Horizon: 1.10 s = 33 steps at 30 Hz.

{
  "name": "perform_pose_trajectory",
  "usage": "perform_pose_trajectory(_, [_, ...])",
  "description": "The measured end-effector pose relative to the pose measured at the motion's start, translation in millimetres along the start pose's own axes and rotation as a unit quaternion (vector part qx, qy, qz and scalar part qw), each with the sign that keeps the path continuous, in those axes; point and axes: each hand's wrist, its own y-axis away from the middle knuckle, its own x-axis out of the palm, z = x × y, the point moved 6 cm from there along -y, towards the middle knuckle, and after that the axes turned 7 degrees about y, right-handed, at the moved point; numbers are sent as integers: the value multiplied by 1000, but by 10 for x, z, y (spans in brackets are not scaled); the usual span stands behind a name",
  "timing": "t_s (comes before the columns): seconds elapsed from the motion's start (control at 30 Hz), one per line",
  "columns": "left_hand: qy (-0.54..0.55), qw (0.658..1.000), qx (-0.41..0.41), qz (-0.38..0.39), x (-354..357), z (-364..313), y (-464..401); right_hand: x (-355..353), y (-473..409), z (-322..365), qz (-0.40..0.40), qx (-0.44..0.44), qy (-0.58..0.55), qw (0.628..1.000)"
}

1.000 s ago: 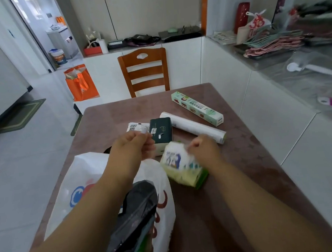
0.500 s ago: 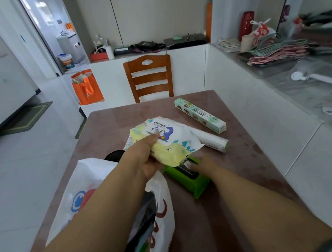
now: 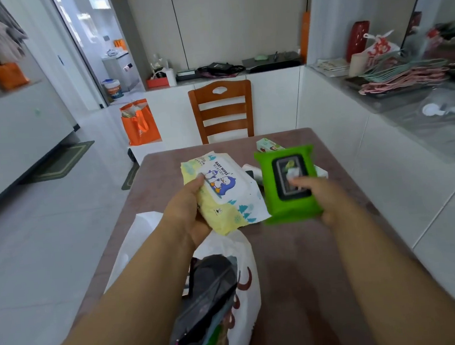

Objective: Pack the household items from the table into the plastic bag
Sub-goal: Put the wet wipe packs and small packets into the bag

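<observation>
My left hand (image 3: 187,210) grips a yellow and white baby wipes pack (image 3: 226,193) with a penguin picture, held above the table. My right hand (image 3: 323,194) grips a green wipes pack (image 3: 288,185) with a dark lid, thumb on the lid, lifted beside the first pack. The white plastic bag (image 3: 243,286) with red print lies on the table under my left forearm, its mouth open toward me with dark packets (image 3: 205,306) inside. Behind the packs, a green and white box (image 3: 266,144) and a white roll (image 3: 250,168) peek out on the table.
The brown table (image 3: 297,262) stretches ahead, with a wooden chair (image 3: 222,109) at its far end. A white counter wall (image 3: 356,144) runs along the right. An orange bag (image 3: 139,123) stands on the floor at the left.
My right hand has lifted the green pack off the table and turned its lid toward me. My left hand has raised the baby wipes pack slightly. The view has tilted up.
</observation>
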Motion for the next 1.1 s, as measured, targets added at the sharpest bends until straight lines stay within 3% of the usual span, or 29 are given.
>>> perform_pose_trajectory(0.13, [-30,1000,-5,0,-100,-45,108,276,587,747,128,-96,-116,980])
perform_pose_trajectory(0.27, [-49,998,27,2,-237,-209,308,528,900,945,185,-107,-161,963])
perform_pose_trajectory(0.4, [-76,993,87,5,-407,-420,508,835,1085,909,248,-63,-192,948])
perform_pose_trajectory(0.53, [-66,994,90,-20,-620,-482,646,1291,1176,596,258,-1,-94,961])
perform_pose_trajectory(0.6, [-72,993,95,-23,-749,-521,699,1496,1241,427,260,35,-102,960])
perform_pose_trajectory(0.7, [-102,989,110,-18,-812,-521,790,1804,1380,258,334,58,-127,932])
perform_pose_trajectory(0.77, [-118,988,93,-26,-884,-474,848,1981,1457,168,363,62,-146,918])
perform_pose_trajectory(0.87, [-103,994,12,-16,-1079,-413,903,2067,1467,6,335,60,-175,924])
perform_pose_trajectory(1.03, [-232,970,-54,-46,-1604,-502,986,1925,1454,-259,306,65,-208,927])
perform_pose_trajectory(1.1, [-319,942,-72,-79,-1805,-503,1025,1897,1535,-345,320,72,-192,925])
